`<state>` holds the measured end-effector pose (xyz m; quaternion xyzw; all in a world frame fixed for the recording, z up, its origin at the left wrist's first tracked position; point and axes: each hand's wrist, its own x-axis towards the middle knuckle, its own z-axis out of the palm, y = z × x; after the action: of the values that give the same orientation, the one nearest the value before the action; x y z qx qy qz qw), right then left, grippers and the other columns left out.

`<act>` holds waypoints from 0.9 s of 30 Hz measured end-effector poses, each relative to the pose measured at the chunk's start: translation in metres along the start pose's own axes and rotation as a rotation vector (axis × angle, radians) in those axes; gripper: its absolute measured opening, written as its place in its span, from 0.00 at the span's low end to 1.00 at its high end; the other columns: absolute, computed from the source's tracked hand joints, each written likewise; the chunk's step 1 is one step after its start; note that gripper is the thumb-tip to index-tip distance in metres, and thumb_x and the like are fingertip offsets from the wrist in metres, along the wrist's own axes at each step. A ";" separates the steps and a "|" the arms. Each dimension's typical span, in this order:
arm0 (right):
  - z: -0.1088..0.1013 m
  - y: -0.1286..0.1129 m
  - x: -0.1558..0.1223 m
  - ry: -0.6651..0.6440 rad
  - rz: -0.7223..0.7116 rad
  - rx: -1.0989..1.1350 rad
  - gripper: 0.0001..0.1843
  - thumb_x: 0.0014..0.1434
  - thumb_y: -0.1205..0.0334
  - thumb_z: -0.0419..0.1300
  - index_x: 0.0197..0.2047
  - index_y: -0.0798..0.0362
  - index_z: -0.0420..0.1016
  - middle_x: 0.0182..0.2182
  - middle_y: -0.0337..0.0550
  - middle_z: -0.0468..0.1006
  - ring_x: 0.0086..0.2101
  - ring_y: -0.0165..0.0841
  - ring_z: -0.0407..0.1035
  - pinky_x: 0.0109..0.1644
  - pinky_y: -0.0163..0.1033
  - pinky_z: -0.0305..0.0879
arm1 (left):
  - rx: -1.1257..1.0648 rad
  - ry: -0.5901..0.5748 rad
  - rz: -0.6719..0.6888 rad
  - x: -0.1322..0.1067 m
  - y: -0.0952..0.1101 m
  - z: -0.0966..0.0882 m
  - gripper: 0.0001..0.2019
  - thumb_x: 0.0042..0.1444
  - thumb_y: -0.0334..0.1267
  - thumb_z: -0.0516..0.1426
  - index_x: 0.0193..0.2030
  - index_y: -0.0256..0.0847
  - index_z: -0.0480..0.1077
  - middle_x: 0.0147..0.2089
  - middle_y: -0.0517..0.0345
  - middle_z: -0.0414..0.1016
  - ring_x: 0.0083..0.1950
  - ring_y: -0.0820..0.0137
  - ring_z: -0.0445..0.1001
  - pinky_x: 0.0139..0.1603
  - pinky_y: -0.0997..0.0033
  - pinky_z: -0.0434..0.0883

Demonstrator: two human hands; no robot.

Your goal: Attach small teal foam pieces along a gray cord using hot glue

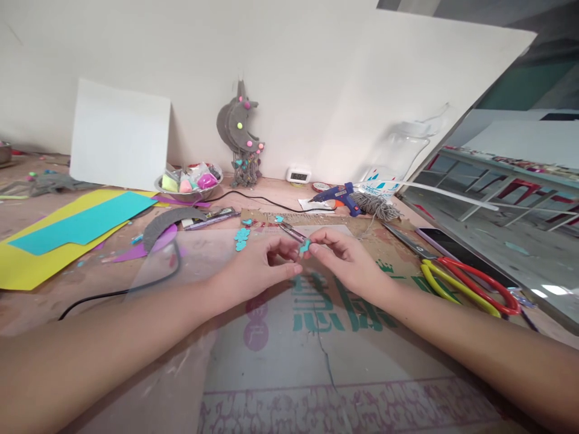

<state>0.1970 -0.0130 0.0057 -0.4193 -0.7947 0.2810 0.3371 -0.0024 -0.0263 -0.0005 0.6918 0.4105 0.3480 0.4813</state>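
My right hand (341, 256) pinches a small teal cut-out piece (304, 246) between thumb and fingertips, above the printed board. My left hand (265, 262) is right beside it, its fingers curved with a gap between index finger and thumb. Its fingertips come close to the teal piece; whether they touch it I cannot tell. Several similar teal cut-outs (241, 239) lie just past my left hand. A slim metal tool (293, 232) lies behind the fingertips, partly covered by them. Beneath both hands is a board with green printed characters (316, 355), partly under a clear sheet.
Scissors (452, 280) with red and yellow handles and a phone (465, 256) lie at right. Behind stand a blue glue gun (339, 198), grey yarn (377, 207), a small clock (298, 175) and a grey moon ornament (233, 126). Yellow sheet (27, 265) and teal sheet (85, 226) lie left.
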 end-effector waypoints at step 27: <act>-0.017 -0.006 0.008 -0.024 -0.113 -0.330 0.11 0.63 0.56 0.50 0.35 0.52 0.68 0.30 0.39 0.73 0.33 0.30 0.67 0.37 0.35 0.62 | 0.044 0.117 -0.038 -0.002 0.009 0.002 0.11 0.54 0.45 0.55 0.29 0.40 0.70 0.26 0.62 0.68 0.28 0.72 0.64 0.28 0.74 0.60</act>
<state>0.2035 -0.0061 0.0232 -0.4203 -0.8563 0.1321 0.2694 0.0002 -0.0308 0.0074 0.6727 0.4588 0.3696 0.4477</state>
